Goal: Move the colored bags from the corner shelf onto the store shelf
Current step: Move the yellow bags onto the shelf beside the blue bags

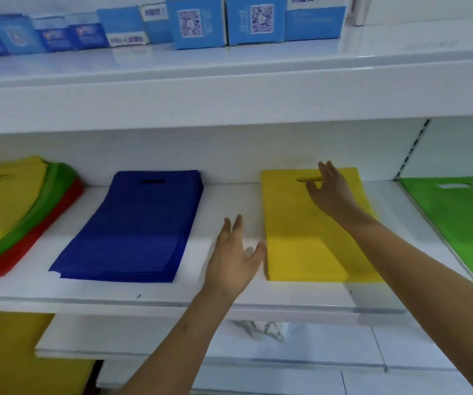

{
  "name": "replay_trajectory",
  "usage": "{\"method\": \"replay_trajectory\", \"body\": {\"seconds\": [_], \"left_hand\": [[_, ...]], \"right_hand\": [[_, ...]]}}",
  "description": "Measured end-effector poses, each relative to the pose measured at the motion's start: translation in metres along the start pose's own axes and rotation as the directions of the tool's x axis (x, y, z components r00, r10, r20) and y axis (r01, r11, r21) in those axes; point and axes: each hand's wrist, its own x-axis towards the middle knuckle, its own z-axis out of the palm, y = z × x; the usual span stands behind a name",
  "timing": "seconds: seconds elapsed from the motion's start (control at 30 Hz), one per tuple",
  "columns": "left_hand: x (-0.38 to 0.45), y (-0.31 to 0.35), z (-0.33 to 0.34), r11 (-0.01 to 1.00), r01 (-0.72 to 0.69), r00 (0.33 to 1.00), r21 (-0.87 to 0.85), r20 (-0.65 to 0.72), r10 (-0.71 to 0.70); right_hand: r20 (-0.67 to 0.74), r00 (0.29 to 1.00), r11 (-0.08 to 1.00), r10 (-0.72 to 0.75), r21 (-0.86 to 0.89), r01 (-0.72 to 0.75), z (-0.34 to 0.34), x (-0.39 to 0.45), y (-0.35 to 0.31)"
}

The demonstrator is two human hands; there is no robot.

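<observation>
Our left hand (236, 259) hovers open beside the yellow bags (309, 232) at center right of the shelf (229, 201); our right hand (330, 192) spreads open over their handle slot (soft, light, floppy; support the stack underneath).

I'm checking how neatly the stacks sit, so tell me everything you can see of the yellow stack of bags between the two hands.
The yellow stack of flat fabric-like bags lies flat on the white shelf board, between a blue stack and a green bag. It is rectangular with edges fairly even, and a die-cut slot handle sits near its far end. The right hand, fingers spread, is over that handle end; actual contact is unclear. The left hand is open beside its near left edge, the thumb at or close to that edge.
</observation>
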Motion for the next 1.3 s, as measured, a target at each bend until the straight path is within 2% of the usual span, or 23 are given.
{"method": "replay_trajectory", "body": {"seconds": [0.27,0.47,0.67,0.77,0.9,1.07,1.23,1.3], "left_hand": [[-0.008,-0.082,-0.109,0.999,-0.003,0.953,-0.054,-0.301,-0.013],[-0.021,-0.17,-0.208,0.998,0.016,0.881,-0.068,-0.47,-0.046],[-0.039,-0.278,-0.299,0.987,0.145,0.779,-0.069,-0.607,-0.157],[-0.043,-0.334,-0.336,0.962,0.269,0.729,-0.058,-0.64,-0.242],[-0.039,-0.398,-0.378,0.918,0.395,0.695,-0.029,-0.644,-0.32],[-0.032,-0.458,-0.395,0.866,0.498,0.719,0.048,-0.581,-0.381],[-0.032,-0.478,-0.38,0.857,0.501,0.705,0.122,-0.632,-0.322],[-0.031,-0.479,-0.379,0.863,0.475,0.71,0.171,-0.654,-0.261]], "right_hand": [[0.067,0.946,0.944,-0.316,0.125,0.307,0.093,-0.008,-0.192],[0.172,0.867,0.878,-0.468,0.197,0.435,0.168,-0.021,-0.327],[0.257,0.771,0.812,-0.583,0.178,0.556,0.252,-0.033,-0.455],[0.312,0.713,0.769,-0.628,0.108,0.63,0.292,-0.034,-0.507],[0.372,0.683,0.723,-0.628,-0.045,0.689,0.335,-0.02,-0.56],[0.451,0.682,0.665,-0.576,-0.227,0.712,0.369,0.005,-0.585],[0.385,0.743,0.729,-0.547,-0.217,0.649,0.392,0.007,-0.581],[0.345,0.725,0.7,-0.596,-0.217,0.68,0.393,0.0,-0.584]]}}
